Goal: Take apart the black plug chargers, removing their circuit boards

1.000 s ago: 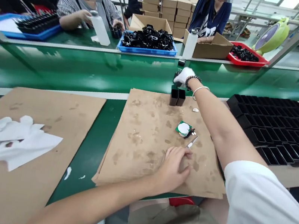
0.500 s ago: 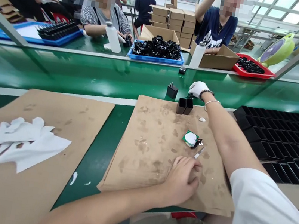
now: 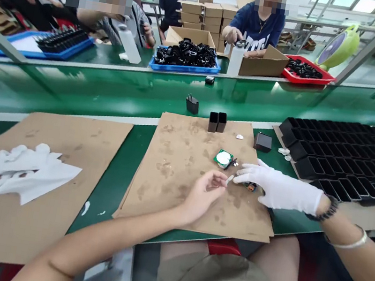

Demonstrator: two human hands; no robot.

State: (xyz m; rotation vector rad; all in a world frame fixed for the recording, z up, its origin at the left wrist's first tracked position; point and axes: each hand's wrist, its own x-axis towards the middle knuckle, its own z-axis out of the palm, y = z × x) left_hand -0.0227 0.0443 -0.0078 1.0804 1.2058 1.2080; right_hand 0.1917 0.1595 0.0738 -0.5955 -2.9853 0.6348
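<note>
My bare left hand point(image 3: 202, 195) pinches a small, thin white strip point(image 3: 230, 179) between thumb and fingertips, over the cardboard sheet point(image 3: 171, 171). Close by on the right, my white-gloved right hand point(image 3: 269, 184) has its fingers stretched out, their tips near the strip. Beneath that hand lies a part with an orange component point(image 3: 250, 186), mostly hidden. Just beyond the fingers rests a green circuit board point(image 3: 223, 158) with a round white pad and black plug prongs. Two open black casings point(image 3: 217, 122) stand at the sheet's far edge.
A black plug adapter point(image 3: 192, 104) stands on the green belt point(image 3: 126, 97). Rows of black casings point(image 3: 344, 158) fill the right side; a black box point(image 3: 263, 142) sits before them. White gloves point(image 3: 31, 170) lie on the left cardboard. Co-workers sit across, behind a blue tray point(image 3: 185, 67) of black parts.
My right hand has come back from the belt to the cardboard, and a part with an orange component now shows under it. My left hand has picked up the white strip. The view has shifted.
</note>
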